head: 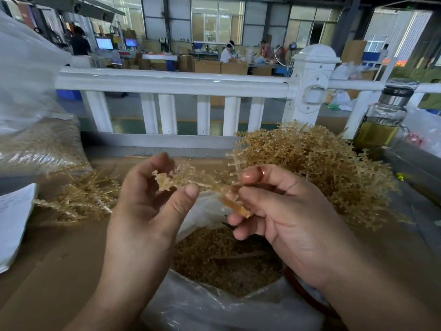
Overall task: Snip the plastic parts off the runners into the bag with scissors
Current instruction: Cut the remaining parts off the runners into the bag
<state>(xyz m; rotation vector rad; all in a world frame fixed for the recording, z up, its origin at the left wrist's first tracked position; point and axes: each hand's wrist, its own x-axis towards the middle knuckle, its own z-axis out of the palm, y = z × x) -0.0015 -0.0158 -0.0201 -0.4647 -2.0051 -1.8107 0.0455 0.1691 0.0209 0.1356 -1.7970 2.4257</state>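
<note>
A tan plastic runner (191,181) with small parts on its branches hangs between my two hands above an open clear bag (214,304). My right hand (281,218) pinches the runner's stem between thumb and fingers. My left hand (148,204) holds the runner's branched end with thumb and curled fingers. The bag is filled with loose tan parts (222,261). A dark, thin shape lies in the bag under my right hand; I cannot tell whether it is the scissors.
A big heap of runners (317,168) lies at the right, a smaller heap (81,199) at the left. A filled clear bag (35,139) stands at far left, papers (14,223) below it. A glass bottle (384,123) stands by the white railing (171,84).
</note>
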